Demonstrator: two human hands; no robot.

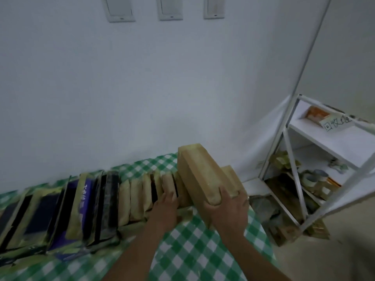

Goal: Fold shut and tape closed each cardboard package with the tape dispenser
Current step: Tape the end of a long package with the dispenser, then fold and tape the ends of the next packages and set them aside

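Observation:
My right hand grips the near end of a long brown cardboard package, holding it tilted up above the green checked table. Another brown package lies just behind it on the right. My left hand rests with its fingers against a row of taped packages that stand on edge side by side. Further left the row continues with dark and blue packages banded in yellowish tape. No tape dispenser is in view. The picture is blurred.
A white wall stands right behind the table. To the right is a white metal shelf with a handwritten label, tape rolls and cardboard scraps. The table's right edge drops to the floor beside the shelf.

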